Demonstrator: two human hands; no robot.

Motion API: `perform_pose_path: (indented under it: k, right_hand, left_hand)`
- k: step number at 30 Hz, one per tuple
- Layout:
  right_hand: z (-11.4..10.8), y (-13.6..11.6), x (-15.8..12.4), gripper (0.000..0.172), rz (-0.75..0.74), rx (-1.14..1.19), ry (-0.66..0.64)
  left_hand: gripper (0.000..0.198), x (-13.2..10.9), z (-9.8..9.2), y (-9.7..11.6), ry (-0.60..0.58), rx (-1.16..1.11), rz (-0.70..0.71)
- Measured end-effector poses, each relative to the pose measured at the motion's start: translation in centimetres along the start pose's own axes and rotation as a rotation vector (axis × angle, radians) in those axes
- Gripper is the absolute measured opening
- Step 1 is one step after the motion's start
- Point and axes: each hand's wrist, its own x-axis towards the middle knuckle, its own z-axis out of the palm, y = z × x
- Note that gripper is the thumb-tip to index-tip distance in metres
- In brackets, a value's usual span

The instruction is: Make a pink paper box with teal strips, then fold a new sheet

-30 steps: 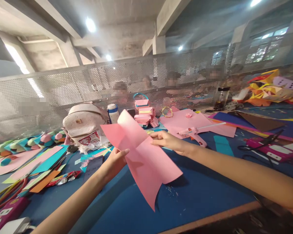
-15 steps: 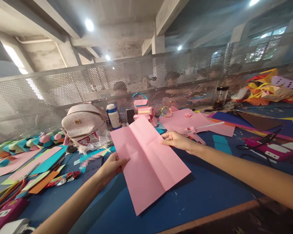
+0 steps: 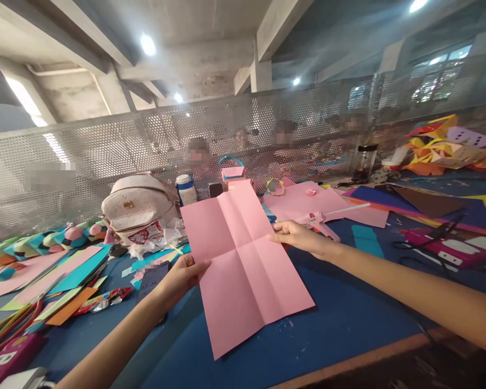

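Observation:
A pink paper sheet (image 3: 243, 265) with crossed fold creases is held spread open above the blue table (image 3: 340, 319). My left hand (image 3: 182, 278) pinches its left edge, thumb on top. My right hand (image 3: 295, 236) pinches its right edge near the middle crease. The sheet's near end rests on or close to the table surface; its far end tilts up.
A pink glue gun (image 3: 319, 220) lies just behind my right hand on more pink paper. A white backpack (image 3: 135, 208), a bottle (image 3: 185, 189) and paper scraps sit at left. Coloured sheets and a pink power strip (image 3: 449, 249) lie at right. A mesh screen (image 3: 105, 151) runs behind, with people beyond it.
The sheet was bent and partly folded a second ago; both hands have pulled it open flat, showing its creases. My hands moved slightly apart.

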Motion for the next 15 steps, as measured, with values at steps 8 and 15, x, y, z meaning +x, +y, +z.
perform_pose_path:
  k: [8, 15]
  right_hand:
    - [0.43, -0.24, -0.05, 0.046, 0.032, 0.02, -0.067]
    - [0.67, 0.1, -0.41, 0.045, 0.027, 0.04, -0.108]
  left_hand:
    - [0.039, 0.42, -0.54, 0.04, 0.084, -0.028, 0.01]
    - [0.043, 0.38, -0.7, 0.35, 0.116, -0.028, 0.004]
